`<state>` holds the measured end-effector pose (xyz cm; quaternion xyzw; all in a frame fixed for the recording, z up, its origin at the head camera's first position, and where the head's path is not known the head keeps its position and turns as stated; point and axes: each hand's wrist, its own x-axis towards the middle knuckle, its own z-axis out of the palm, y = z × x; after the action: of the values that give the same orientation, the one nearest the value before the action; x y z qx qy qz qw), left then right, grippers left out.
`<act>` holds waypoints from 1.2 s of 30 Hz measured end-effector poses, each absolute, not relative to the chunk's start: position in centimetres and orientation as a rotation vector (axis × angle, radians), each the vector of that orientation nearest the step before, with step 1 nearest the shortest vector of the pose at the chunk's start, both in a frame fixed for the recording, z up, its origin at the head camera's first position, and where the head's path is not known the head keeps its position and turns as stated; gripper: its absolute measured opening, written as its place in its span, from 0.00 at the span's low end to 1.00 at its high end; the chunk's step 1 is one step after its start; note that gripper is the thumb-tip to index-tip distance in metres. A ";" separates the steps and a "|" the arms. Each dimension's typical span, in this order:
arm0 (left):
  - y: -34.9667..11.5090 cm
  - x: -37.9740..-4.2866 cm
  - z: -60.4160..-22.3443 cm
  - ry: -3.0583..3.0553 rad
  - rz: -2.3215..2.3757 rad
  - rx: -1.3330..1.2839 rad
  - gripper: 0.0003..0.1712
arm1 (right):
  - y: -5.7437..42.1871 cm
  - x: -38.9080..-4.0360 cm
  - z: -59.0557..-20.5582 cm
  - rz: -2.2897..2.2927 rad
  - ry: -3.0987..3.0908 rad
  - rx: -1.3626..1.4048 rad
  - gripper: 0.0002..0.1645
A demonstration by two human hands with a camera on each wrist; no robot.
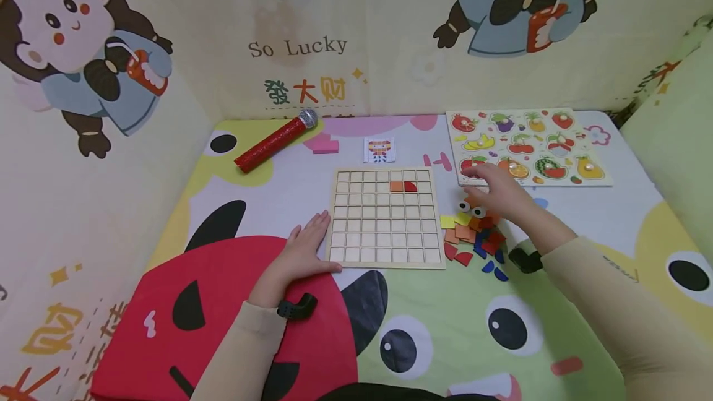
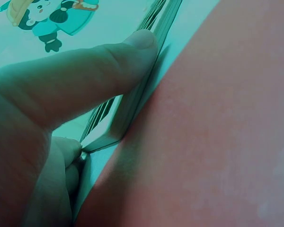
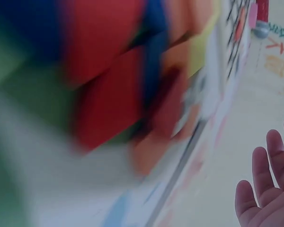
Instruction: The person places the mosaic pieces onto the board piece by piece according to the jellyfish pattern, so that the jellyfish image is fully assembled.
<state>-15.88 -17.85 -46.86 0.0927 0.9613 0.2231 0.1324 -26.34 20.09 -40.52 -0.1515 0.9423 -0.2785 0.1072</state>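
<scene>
A wooden grid board (image 1: 385, 221) lies flat, with an orange square (image 1: 396, 186) and a red quarter-round piece (image 1: 410, 186) in its upper cells. My left hand (image 1: 301, 249) rests beside its lower left corner. In the left wrist view the thumb (image 2: 109, 66) lies straight against the board's edge (image 2: 116, 123), the other fingers partly hidden behind it. My right hand (image 1: 498, 194) hovers over a heap of coloured pieces (image 1: 473, 234), fingers spread and holding nothing. Its extended fingers (image 3: 262, 175) also show in the right wrist view, apart from blurred red pieces (image 3: 113, 99).
A fruit puzzle board (image 1: 585, 141) lies at the back right, its near edge under my right fingers in the head view. Behind the grid stand a small picture card (image 1: 379, 150) and a pink block (image 1: 325, 147). A red microphone (image 1: 273, 142) lies at the back left.
</scene>
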 end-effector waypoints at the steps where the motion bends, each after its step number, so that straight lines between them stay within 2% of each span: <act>1: -17.8 -15.8 -46.9 2.787 0.650 0.268 0.65 | 20.6 -26.1 -40.7 -0.813 2.772 -0.436 0.26; 9: -18.0 -16.2 -47.1 2.796 0.638 0.285 0.64 | 22.9 -25.4 -42.1 -0.688 2.735 -0.424 0.27; 17: -17.9 -16.1 -46.8 2.794 0.659 0.267 0.65 | 22.9 -26.0 -43.3 -0.580 2.731 -0.532 0.27; 36: -17.9 -16.1 -47.0 2.786 0.642 0.258 0.65 | 23.0 -26.3 -44.0 -0.573 2.732 -0.509 0.24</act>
<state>-16.06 -17.89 -47.04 0.0891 0.9616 0.2217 0.1352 -26.31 23.00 -43.98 -0.1772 0.9518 -0.1995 0.1514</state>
